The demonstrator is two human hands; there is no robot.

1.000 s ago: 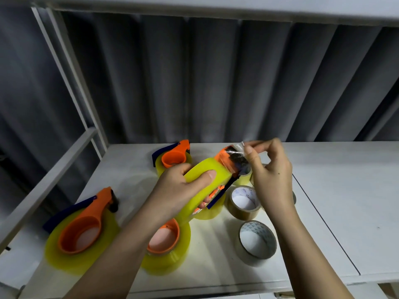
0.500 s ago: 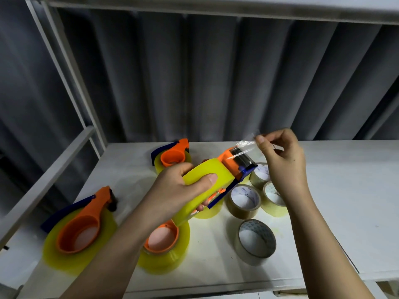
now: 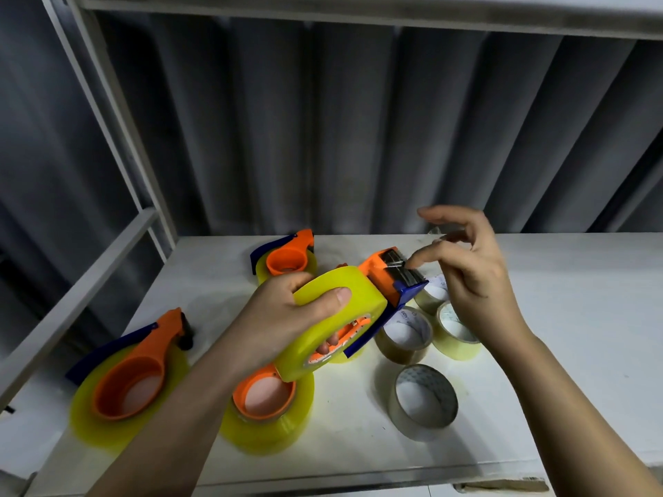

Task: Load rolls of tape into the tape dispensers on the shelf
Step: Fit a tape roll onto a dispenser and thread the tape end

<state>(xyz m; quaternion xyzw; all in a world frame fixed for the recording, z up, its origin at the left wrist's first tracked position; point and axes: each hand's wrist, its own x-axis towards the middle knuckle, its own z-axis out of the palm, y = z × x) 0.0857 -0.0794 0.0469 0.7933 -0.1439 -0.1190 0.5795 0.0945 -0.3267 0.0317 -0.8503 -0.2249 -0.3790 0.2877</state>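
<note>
My left hand (image 3: 283,317) grips a yellow tape roll (image 3: 344,295) seated in an orange and blue tape dispenser (image 3: 385,281), held tilted above the white shelf (image 3: 574,317). My right hand (image 3: 470,278) hovers at the dispenser's cutter head with fingers spread. One fingertip touches the black cutter. A small scrap of clear tape shows by its fingers; whether it sticks to them I cannot tell. Three more loaded dispensers lie on the shelf: one at the back (image 3: 287,261), one at the left (image 3: 125,385), one under my left wrist (image 3: 265,398).
Several loose tape rolls sit right of the held dispenser: a brown one (image 3: 405,349), a pale yellow one (image 3: 457,344), a clear one (image 3: 425,421). A shelf post (image 3: 118,113) and side rail (image 3: 71,299) stand at the left. An upper shelf hangs overhead.
My right hand let go of the pulled tape end, opened its fingers and came down so a fingertip touches the cutter. The left hand keeps the same hold.
</note>
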